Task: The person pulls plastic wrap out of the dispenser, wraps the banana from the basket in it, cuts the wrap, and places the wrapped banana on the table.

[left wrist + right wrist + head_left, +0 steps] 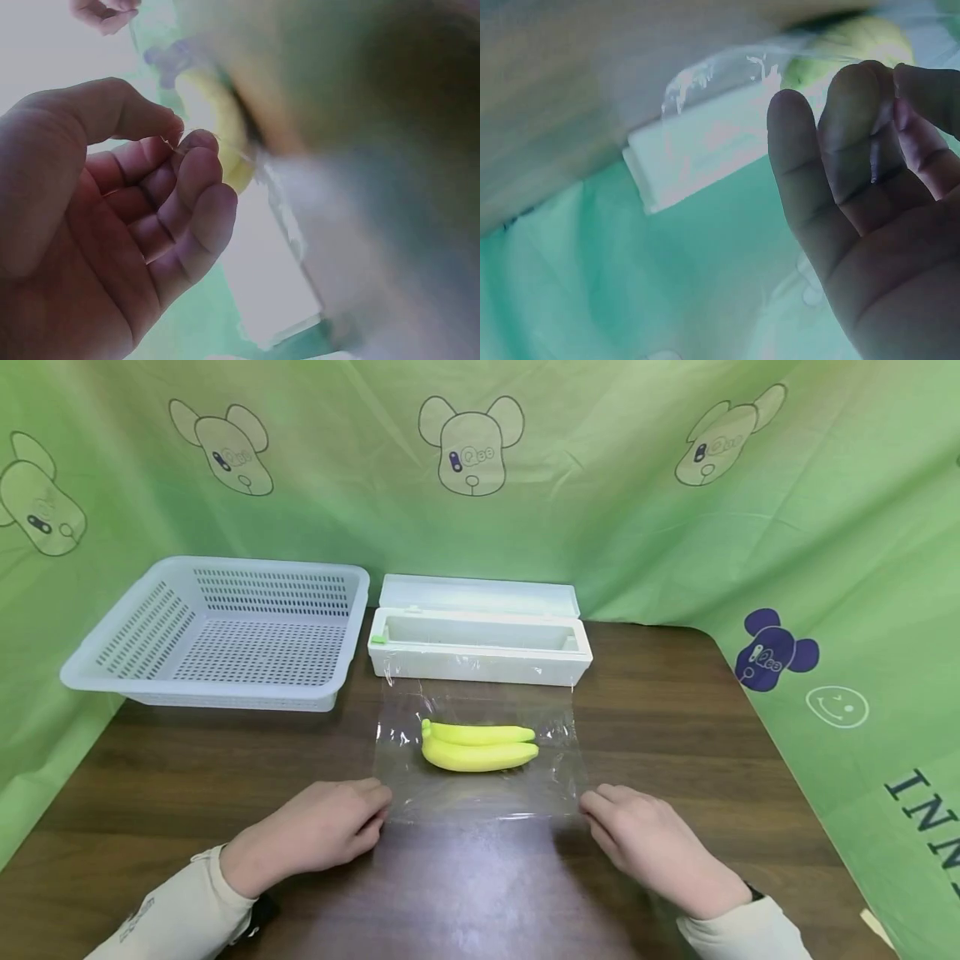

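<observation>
The left hand (322, 827) and the right hand (645, 835) are well apart, each with thumb and fingertips pinching 1 near corner of a clear plastic film (480, 797). Midway between them but farther off, 2 yellow bananas (480, 758), side by side, lie within the film's width; whether they are on it or beneath it, I cannot tell. The film runs back to a white box (480, 668), its lid (480, 596) raised. An uneven pull could skew or tear the film, a loose pinch could let a corner curl and cling to itself, and a hard tug might drag the light-looking box forward. The basket (187, 691) sits close by the box's left end, leaving little room there, while bare table (675, 710) spreads to the right of the film as far as the tabletop's right edge. Behind the box, the green curtain (472, 527) limits backward movement.
</observation>
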